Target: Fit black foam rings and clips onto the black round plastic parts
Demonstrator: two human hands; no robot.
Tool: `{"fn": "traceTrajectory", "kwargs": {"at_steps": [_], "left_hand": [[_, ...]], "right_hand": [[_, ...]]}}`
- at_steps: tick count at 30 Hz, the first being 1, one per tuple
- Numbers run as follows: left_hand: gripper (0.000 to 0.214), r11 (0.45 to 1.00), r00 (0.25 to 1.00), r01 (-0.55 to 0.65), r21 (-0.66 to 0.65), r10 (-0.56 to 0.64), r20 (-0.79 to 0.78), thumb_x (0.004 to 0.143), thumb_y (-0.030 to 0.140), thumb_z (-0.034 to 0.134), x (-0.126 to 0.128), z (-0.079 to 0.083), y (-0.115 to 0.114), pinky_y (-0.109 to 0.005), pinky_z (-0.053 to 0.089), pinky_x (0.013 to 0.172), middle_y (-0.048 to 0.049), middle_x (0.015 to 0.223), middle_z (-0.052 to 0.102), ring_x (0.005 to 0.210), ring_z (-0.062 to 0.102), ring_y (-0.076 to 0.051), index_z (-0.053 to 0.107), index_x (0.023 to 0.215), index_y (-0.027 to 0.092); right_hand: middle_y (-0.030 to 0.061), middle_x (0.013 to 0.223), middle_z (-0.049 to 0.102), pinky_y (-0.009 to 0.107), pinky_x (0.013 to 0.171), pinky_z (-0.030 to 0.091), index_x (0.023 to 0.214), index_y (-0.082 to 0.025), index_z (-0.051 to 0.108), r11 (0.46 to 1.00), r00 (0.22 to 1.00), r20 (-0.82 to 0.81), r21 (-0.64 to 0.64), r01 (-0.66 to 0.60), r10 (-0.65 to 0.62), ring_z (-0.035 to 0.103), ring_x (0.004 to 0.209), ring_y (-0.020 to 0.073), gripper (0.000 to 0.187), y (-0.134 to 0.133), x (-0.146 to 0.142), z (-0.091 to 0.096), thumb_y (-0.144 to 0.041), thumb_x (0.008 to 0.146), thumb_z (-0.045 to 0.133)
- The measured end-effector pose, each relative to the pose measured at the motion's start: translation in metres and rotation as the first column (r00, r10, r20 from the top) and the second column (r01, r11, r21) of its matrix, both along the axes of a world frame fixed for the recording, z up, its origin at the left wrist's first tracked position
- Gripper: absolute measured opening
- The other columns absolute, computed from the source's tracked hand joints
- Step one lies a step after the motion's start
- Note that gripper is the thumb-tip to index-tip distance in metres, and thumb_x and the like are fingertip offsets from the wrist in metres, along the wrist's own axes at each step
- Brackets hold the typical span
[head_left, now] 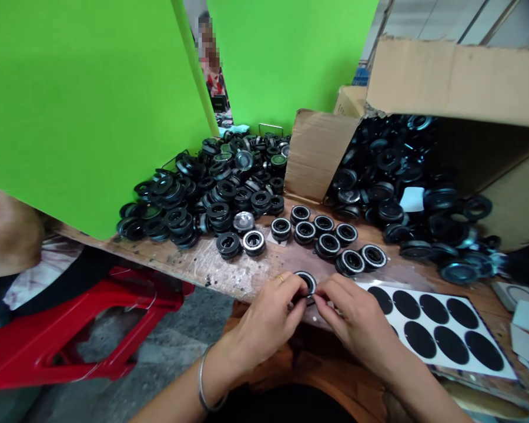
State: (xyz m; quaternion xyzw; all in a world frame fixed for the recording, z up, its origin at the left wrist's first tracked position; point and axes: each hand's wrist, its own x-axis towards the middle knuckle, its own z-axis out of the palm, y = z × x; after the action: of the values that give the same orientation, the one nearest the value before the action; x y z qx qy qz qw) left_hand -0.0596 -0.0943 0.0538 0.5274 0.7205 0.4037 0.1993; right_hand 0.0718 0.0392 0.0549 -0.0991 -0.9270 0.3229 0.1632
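My left hand [268, 314] and my right hand [355, 317] meet at the near edge of the wooden table [229, 267], both pinched around one black round part [307, 284] with a silver rim. The left hand wears a ring and a bangle. Just right of my right hand lies a white sheet [445, 332] carrying several black round stickers. Beyond my hands stand several finished black parts [328, 235] with silver rims in loose rows.
A big heap of black ring parts [207, 188] covers the table's far left. A tipped cardboard box [423, 135] at right spills more black parts. A red plastic stool [74, 329] stands at lower left, beside another person's arm [6, 232]. Green panels rise behind.
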Motion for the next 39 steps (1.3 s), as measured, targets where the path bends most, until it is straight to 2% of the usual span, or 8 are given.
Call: {"fn": "traceTrajectory", "kwargs": {"at_steps": [4,7,10,12,14,19,31,39], "left_hand": [[0.03,0.977,0.978,-0.175,0.121,0.159,0.135,0.085,0.017,0.055,-0.005,-0.007,-0.003,-0.032,0.046,0.087,-0.0068,0.109,0.059,0.098,0.057,-0.019,0.055,0.114,0.023],[0.031,0.9,0.831,-0.425,0.095,0.347,0.435,0.085,0.026,0.059,-0.012,-0.026,-0.005,-0.032,0.049,0.086,-0.0068,0.105,0.058,0.096,0.06,-0.018,0.05,0.114,0.021],[0.028,0.926,0.547,-0.361,-0.111,0.306,0.779,0.081,0.036,0.064,-0.013,-0.047,-0.006,-0.029,0.052,0.072,-0.0009,0.081,0.059,0.073,0.063,-0.014,0.049,0.098,0.018],[0.033,0.943,0.353,-0.283,-0.174,0.271,0.895,0.078,0.039,0.068,-0.01,-0.057,-0.005,-0.028,0.053,0.067,0.0003,0.076,0.059,0.067,0.064,-0.013,0.048,0.094,0.018],[0.036,0.941,0.248,-0.279,-0.194,0.266,0.932,0.076,0.038,0.07,-0.005,-0.063,-0.003,-0.026,0.054,0.065,0.0005,0.075,0.059,0.065,0.066,-0.013,0.047,0.094,0.018],[0.033,0.922,0.183,-0.324,-0.211,0.279,0.942,0.078,0.034,0.071,-0.002,-0.066,0.008,-0.024,0.056,0.062,-0.0008,0.072,0.062,0.062,0.067,-0.013,0.051,0.096,0.016],[0.021,0.921,0.146,-0.333,-0.202,0.262,0.954,0.08,0.023,0.068,-0.005,-0.068,0.014,-0.026,0.058,0.066,-0.0025,0.072,0.063,0.061,0.066,-0.012,0.054,0.093,0.013],[0.02,0.924,0.141,-0.335,-0.186,0.244,0.959,0.08,0.021,0.067,-0.005,-0.068,0.013,-0.025,0.058,0.065,-0.003,0.072,0.064,0.062,0.065,-0.011,0.055,0.093,0.012]], "right_hand": [[-0.0009,0.064,0.055,0.025,0.055,0.038,0.074,-0.021,0.058,0.935,0.987,0.041,-0.316,0.162,-0.157,0.05,0.057,0.0126,0.012,0.007,-0.001,-0.006,-0.026,0.085,0.057],[-0.0016,0.057,0.056,0.022,0.043,0.031,0.07,-0.02,0.056,0.632,0.937,0.184,-0.699,0.336,-0.295,0.048,0.048,0.0111,0.024,0.016,-0.004,-0.022,-0.041,0.079,0.066],[-0.0033,0.054,0.055,0.019,0.038,0.02,0.068,-0.019,0.055,0.27,0.908,0.29,-0.888,0.373,-0.301,0.043,0.042,0.0079,0.034,0.02,-0.009,-0.042,-0.046,0.068,0.075],[-0.0048,0.053,0.052,0.018,0.039,0.023,0.066,-0.017,0.057,0.172,0.907,0.278,-0.924,0.343,-0.316,0.041,0.044,0.0068,0.032,0.018,-0.013,-0.052,-0.041,0.065,0.078],[-0.0031,0.058,0.056,0.019,0.047,0.034,0.065,-0.016,0.062,0.17,0.91,0.245,-0.934,0.314,-0.334,0.047,0.052,0.0081,0.027,0.016,-0.016,-0.059,-0.037,0.064,0.079],[0.0045,0.079,0.07,0.026,0.072,0.046,0.071,-0.015,0.071,0.168,0.885,0.22,-0.936,0.311,-0.411,0.059,0.076,0.0165,0.026,0.012,-0.024,-0.067,-0.036,0.059,0.081],[0.0025,0.076,0.07,0.027,0.08,0.045,0.07,-0.016,0.072,0.051,0.823,0.25,-0.946,0.319,-0.511,0.06,0.078,0.0155,0.024,0.002,-0.03,-0.071,-0.03,0.054,0.083],[0.0017,0.075,0.069,0.026,0.079,0.045,0.07,-0.016,0.072,0.033,0.811,0.253,-0.948,0.317,-0.527,0.059,0.077,0.0151,0.023,-0.001,-0.03,-0.071,-0.028,0.054,0.083]]}}
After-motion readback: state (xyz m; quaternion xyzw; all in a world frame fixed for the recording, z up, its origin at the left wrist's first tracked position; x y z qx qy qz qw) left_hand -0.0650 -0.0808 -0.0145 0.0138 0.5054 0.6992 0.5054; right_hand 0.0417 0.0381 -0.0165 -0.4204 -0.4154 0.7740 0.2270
